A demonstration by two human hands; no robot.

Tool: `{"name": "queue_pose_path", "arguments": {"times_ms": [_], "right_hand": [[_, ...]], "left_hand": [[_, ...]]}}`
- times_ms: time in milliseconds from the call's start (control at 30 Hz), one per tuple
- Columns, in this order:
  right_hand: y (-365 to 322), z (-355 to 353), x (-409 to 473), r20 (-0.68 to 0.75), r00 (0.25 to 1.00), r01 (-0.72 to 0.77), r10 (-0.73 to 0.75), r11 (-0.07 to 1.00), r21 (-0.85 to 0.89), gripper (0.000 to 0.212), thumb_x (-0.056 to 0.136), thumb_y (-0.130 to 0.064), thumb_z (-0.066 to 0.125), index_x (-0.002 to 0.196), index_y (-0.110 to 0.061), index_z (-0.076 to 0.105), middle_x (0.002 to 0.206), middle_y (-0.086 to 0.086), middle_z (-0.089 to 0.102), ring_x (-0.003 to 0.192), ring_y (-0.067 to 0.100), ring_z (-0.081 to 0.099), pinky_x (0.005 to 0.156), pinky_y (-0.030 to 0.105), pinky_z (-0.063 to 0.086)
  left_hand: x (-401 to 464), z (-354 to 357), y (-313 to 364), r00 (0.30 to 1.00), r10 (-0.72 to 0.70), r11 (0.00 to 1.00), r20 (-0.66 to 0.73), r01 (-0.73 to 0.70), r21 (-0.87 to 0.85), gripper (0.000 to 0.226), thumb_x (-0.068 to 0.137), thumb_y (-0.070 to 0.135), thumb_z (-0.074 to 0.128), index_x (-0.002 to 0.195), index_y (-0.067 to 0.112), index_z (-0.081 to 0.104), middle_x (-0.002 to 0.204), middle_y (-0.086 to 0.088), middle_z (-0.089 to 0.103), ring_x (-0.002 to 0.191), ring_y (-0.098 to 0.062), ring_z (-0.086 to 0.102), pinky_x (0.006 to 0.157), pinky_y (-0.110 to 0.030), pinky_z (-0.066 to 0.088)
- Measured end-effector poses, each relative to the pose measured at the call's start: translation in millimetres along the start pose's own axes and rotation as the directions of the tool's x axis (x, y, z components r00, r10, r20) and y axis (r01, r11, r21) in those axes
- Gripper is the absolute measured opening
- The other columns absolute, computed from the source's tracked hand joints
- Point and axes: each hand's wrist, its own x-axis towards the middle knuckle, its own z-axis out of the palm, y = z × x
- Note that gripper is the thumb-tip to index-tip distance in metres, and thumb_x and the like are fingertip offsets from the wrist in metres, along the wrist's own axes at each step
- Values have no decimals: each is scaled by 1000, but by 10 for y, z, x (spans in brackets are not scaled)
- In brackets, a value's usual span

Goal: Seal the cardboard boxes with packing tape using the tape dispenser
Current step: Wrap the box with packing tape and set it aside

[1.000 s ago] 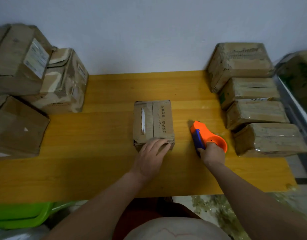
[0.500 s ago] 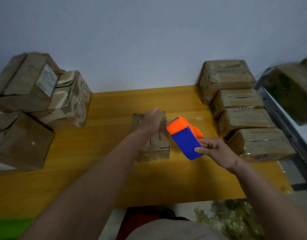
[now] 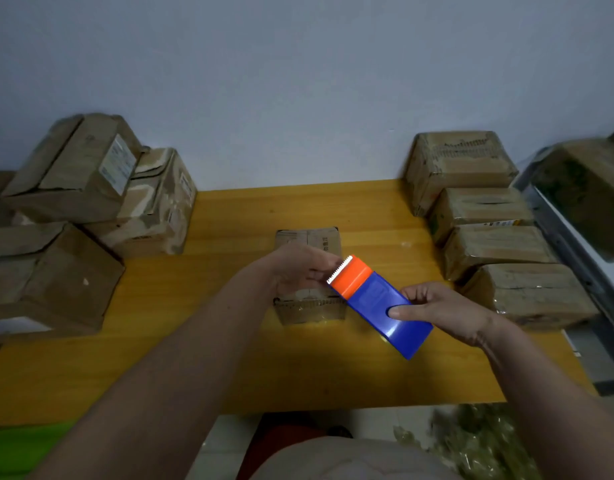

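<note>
The right hand (image 3: 444,315) grips the blue body of the tape dispenser (image 3: 380,306), thumb laid flat across its broad face and the other fingers curled behind the far edge. The dispenser is lifted clear of the yellow table (image 3: 229,358) and tilted, its orange head with the white serrated blade pointing up and away from the right fingers toward the left ones. The left hand (image 3: 298,270) meets that head: its fingertips curl in at the toothed blade, though whether they pinch a tape end cannot be told. Directly under and beyond the left fingers sits the small cardboard box (image 3: 309,308), its near end and its far top showing around the hand. Well out from the right fingers, a row of four taped boxes (image 3: 496,244) runs back to the wall. Well out from the left fingers, a heap of worn boxes (image 3: 73,216) is piled.
</note>
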Motion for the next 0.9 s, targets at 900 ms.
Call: {"name": "queue_pose_path", "arguments": {"times_ms": [900], "right_hand": [[-527, 262, 421, 147, 971, -120, 188, 917, -381, 55, 56, -55, 79, 87, -12, 69, 74, 3, 74, 65, 15, 70, 54, 19, 52]], "left_hand": [[-212, -13, -991, 563, -32, 949, -826, -241, -201, 19, 86, 11, 69, 73, 25, 67, 75, 3, 69, 68, -8, 60, 56, -14, 44]]}}
